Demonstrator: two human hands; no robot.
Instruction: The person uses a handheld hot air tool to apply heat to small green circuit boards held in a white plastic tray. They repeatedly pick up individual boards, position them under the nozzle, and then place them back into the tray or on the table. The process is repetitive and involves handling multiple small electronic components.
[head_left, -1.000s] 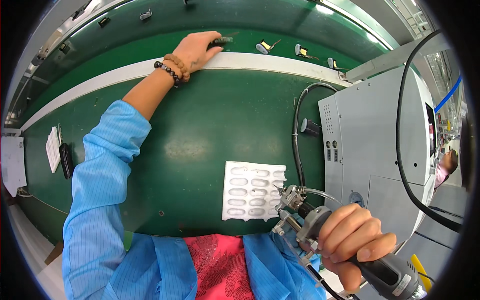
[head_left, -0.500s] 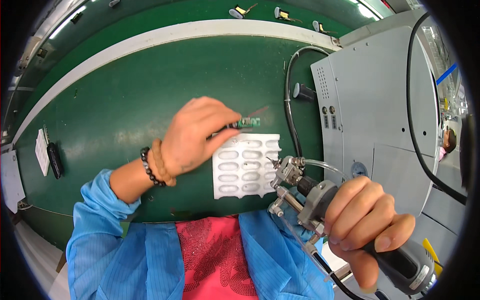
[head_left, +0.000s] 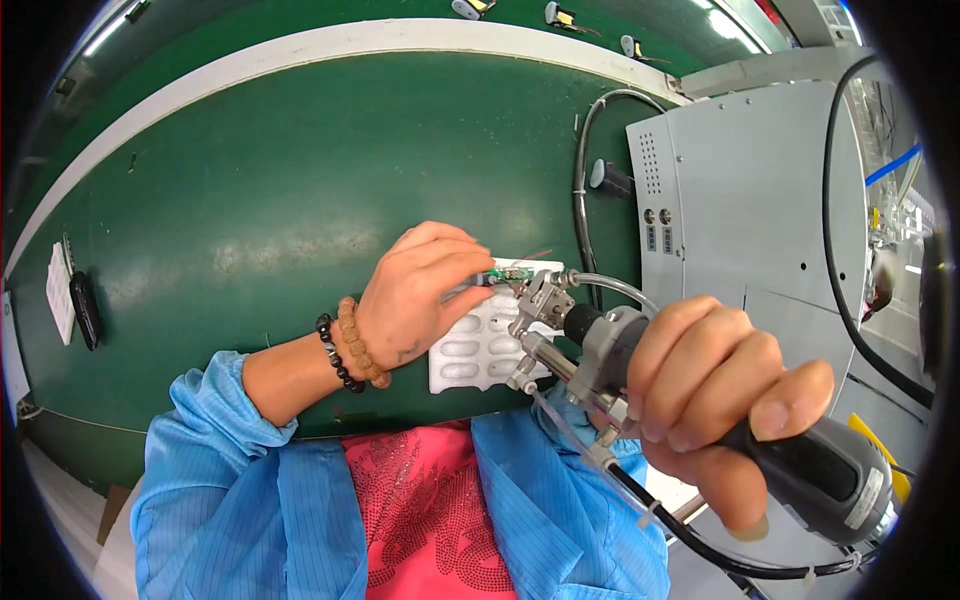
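My left hand (head_left: 420, 285) pinches a small dark part carrying a green circuit board (head_left: 515, 274) with a thin reddish wire, held above the far edge of a white moulded tray (head_left: 437, 384). The tray has rows of oval hollows; the tool covers part of its right side. My right hand (head_left: 710, 410) is wrapped round the dark handle of a gun-like tool (head_left: 825, 475) with a metal valve head and clear tubes. Its metal head (head_left: 545, 300) is close by the board; whether the tip touches it I cannot tell.
A grey metal cabinet (head_left: 740, 180) stands at right, a black hose (head_left: 579, 160) running beside it. Near the hose lies a black cylindrical part (head_left: 612, 178). Several small parts (head_left: 562, 18) rest beyond the white ledge (head_left: 400, 38). At far left are a notepad (head_left: 60, 300) and black case (head_left: 86, 310).
The tool's head has moved up and left to the circuit board. My left hand has come slightly nearer and to the right, keeping its pinch. The view has shifted a little.
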